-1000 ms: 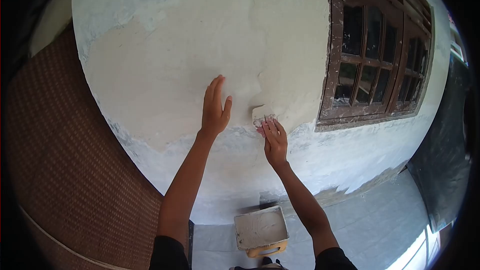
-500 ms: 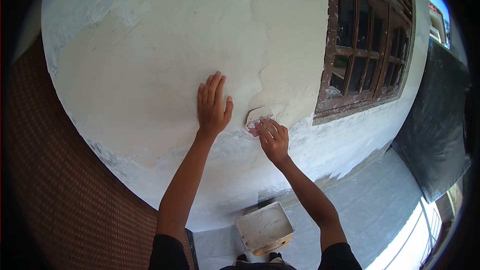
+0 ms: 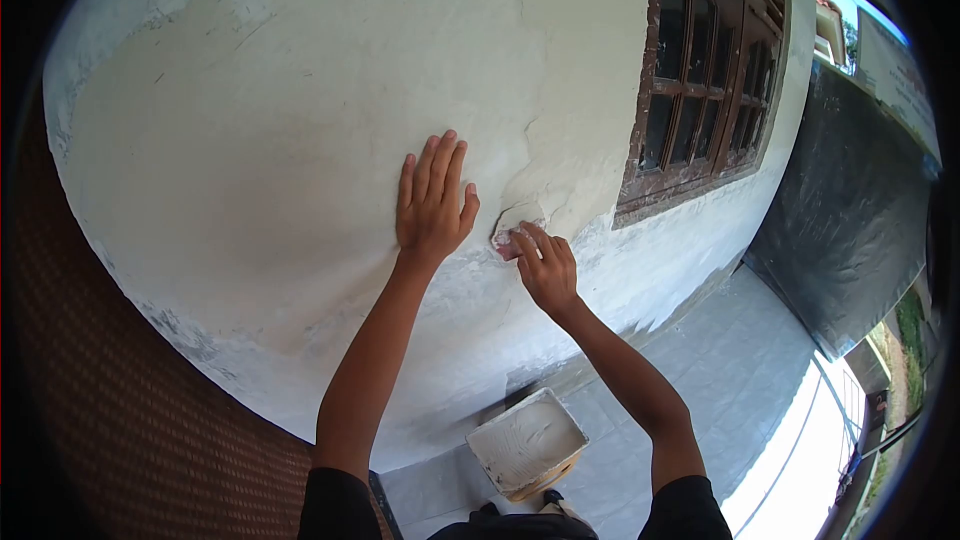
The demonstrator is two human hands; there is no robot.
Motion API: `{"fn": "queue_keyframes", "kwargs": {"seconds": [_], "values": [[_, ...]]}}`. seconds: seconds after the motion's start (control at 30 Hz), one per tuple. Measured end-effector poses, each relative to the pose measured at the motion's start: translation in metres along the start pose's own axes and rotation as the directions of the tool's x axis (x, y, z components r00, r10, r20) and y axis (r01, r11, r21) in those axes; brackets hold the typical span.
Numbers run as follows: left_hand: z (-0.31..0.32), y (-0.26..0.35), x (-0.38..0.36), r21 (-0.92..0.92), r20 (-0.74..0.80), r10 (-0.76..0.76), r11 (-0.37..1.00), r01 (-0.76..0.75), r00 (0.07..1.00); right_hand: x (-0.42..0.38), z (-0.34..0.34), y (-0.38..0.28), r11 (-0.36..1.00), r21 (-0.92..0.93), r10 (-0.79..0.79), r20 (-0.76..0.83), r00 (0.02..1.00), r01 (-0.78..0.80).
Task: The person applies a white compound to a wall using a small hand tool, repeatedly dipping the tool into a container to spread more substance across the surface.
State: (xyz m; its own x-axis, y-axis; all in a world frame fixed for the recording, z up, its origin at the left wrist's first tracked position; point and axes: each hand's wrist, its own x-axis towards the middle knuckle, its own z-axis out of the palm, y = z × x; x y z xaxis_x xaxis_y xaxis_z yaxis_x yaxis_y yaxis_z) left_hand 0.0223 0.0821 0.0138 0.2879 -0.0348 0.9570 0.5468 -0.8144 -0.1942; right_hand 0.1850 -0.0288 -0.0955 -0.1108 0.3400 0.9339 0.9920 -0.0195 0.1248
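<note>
Head camera view: a person's two bare arms reached up from the bottom edge toward a pale wall (image 3: pixel 280 160) patched with beige plaster. Near the center, the left hand (image 3: pixel 435 210) lay against the wall, empty, its fingers extended upward. Just right of center, the right hand (image 3: pixel 548 268) gripped a flat, paste-smeared scraper (image 3: pixel 507 236), which was pressed to the plaster. At bottom center stood a rectangular tray (image 3: pixel 546 474) of whitish paste (image 3: pixel 530 438). A brown-framed window (image 3: pixel 690 105) filled the upper right, a dark sheet (image 3: pixel 845 205) hung at far right, and brown woven matting (image 3: pixel 110 360) covered the lower left.
</note>
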Motion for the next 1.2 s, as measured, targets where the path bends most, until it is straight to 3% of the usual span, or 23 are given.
{"fn": "queue_keyframes", "kwargs": {"seconds": [0.4,0.57,0.67,0.93,1.1,1.2], "values": [[0.002,-0.001,-0.001,0.016,-0.004,0.008,1.0,-0.007,1.0,-0.016,0.007,0.003,0.999,0.001,-0.036,0.101,0.994,0.036],[0.004,0.001,-0.002,0.036,-0.001,-0.001,0.999,0.001,1.0,-0.068,0.02,0.006,0.994,-0.014,-0.103,0.131,0.986,0.105],[0.005,0.002,-0.001,0.057,0.0,-0.01,0.998,0.01,1.0,-0.099,0.018,0.004,0.993,0.057,-0.111,0.231,0.967,0.1],[0.008,0.003,-0.002,0.096,0.0,-0.012,0.995,0.012,1.0,-0.076,-0.021,0.013,0.973,0.214,-0.119,0.145,0.982,0.086],[0.009,0.004,-0.003,0.133,-0.011,-0.01,0.991,0.012,1.0,-0.021,-0.03,0.037,0.94,0.324,0.112,0.002,0.994,-0.106],[0.01,0.005,-0.004,0.155,-0.003,-0.019,0.988,0.019,1.0,-0.007,-0.012,0.051,0.766,0.554,0.399,-0.013,0.917,-0.326]]}}
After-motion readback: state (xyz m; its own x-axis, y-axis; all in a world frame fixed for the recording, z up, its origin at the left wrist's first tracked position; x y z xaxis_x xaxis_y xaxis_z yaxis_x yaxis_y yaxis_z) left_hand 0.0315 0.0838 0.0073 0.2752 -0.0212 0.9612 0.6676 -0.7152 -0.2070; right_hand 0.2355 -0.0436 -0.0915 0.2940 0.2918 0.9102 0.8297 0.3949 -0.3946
